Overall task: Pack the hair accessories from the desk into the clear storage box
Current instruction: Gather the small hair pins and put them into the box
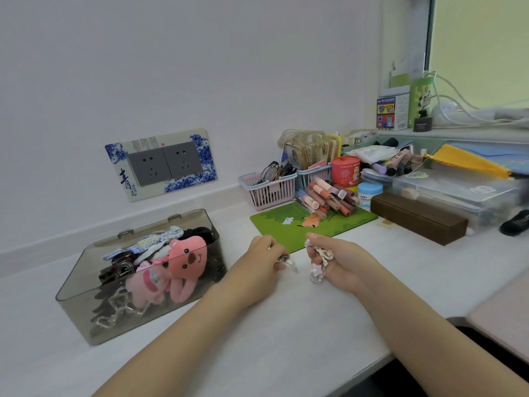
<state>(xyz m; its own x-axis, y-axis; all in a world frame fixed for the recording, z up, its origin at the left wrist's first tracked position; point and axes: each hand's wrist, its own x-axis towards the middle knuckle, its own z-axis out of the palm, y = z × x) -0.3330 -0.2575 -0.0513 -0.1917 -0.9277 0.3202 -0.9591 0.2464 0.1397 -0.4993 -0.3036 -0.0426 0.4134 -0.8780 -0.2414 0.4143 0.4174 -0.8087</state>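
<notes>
The clear smoky storage box [74, 316] stands open on the white desk at the left, holding pink plush hair pieces [183, 262], dark claw clips, patterned bands and a clear wavy clip. Right of the box, my left hand [263, 259] pinches a small clear hair clip [287, 264] low over the desk. My right hand [340, 265] grips a bunch of small clips [322, 263], among them a spotted one, a pink star and a clear one. The two hands are a short gap apart.
A green mat [289, 227] lies just behind my hands, with a pile of lip products [329, 200] on it. Pink and blue baskets [269, 190], a red tin, a brown case [418, 219] and clear bins crowd the back right. A wall socket panel [163, 164] sits behind the box.
</notes>
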